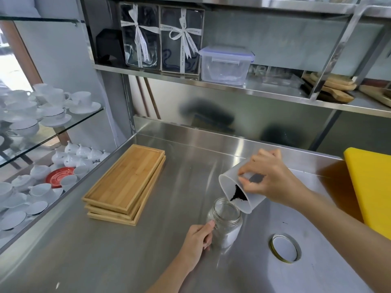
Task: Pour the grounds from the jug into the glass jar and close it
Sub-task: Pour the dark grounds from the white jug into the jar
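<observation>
Brushed steel counter [148,250]; clear glass jar [227,225]; frosted matt plastic jug [230,178]; wooden trays [127,182]; metal lid [284,248].

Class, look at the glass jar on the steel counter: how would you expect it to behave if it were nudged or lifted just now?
The glass jar looks nearly empty, so it is probably light and might slide on the smooth steel counter. It stands upright and fairly tall, so a knock near its rim could tip it; the left hand steadying it suggests as much. Being glass, it would likely break if dropped.

We see script printed along the white ribbons [141,37] on two gift boxes [182,39] at 12 o'clock, top shelf, but it's too small to read. No other text legible.
</observation>
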Motion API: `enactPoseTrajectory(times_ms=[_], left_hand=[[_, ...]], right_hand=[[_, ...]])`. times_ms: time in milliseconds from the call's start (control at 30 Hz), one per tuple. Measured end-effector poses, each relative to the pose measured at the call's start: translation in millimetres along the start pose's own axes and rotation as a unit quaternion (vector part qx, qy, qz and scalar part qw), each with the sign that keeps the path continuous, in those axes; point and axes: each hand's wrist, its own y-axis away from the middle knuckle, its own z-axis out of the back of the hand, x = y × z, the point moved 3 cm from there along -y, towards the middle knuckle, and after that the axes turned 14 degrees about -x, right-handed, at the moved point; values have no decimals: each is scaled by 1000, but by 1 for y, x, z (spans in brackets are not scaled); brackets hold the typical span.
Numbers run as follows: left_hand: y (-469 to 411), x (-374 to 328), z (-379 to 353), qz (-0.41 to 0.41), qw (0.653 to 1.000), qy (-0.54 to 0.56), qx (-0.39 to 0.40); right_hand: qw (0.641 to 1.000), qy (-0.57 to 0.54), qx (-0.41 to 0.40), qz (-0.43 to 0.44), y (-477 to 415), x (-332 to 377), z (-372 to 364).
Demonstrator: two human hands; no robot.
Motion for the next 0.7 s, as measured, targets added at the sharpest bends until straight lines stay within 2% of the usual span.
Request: enactPoseTrajectory(times_ms=[700], left_hand=[[0, 0, -1, 0, 1000, 11, 6]], right_hand=[[997, 8, 1, 70, 4, 1, -11]])
